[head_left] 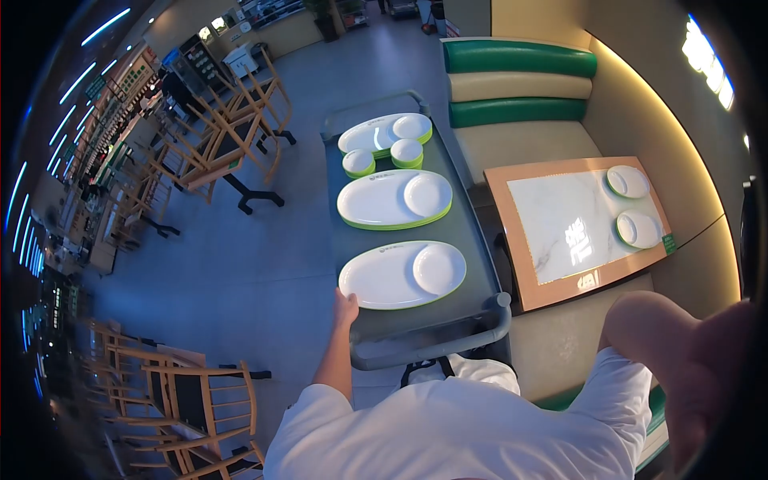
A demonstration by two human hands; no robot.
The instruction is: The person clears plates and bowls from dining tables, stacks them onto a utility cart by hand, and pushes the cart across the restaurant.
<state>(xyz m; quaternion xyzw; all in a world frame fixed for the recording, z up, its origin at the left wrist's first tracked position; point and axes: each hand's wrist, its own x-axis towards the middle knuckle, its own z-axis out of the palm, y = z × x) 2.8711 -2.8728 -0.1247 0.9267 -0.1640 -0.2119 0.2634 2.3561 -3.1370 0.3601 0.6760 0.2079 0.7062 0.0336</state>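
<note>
My left hand (pixel 346 307) is at the left end of the nearest white oval plate (pixel 380 280), thumb on its rim and the other fingers mostly hidden. This plate has a round section at its right end and a green edge. It lies on the grey cart (pixel 472 296). Beyond it is a stack of similar oval plates (pixel 372 200), then two small round dishes (pixel 406 152) and a farther oval plate stack (pixel 368 138). My right arm is raised close to the camera; my right hand (pixel 704 392) is dark at the right edge, its fingers not distinguishable.
Right of the cart stands a table (pixel 532 224) with two white-and-green dishes (pixel 638 230) at its far side. Green and cream booth seating (pixel 520 148) flanks it. Wooden chairs (pixel 240 120) stand at the left, with more chairs (pixel 192 392) lower left.
</note>
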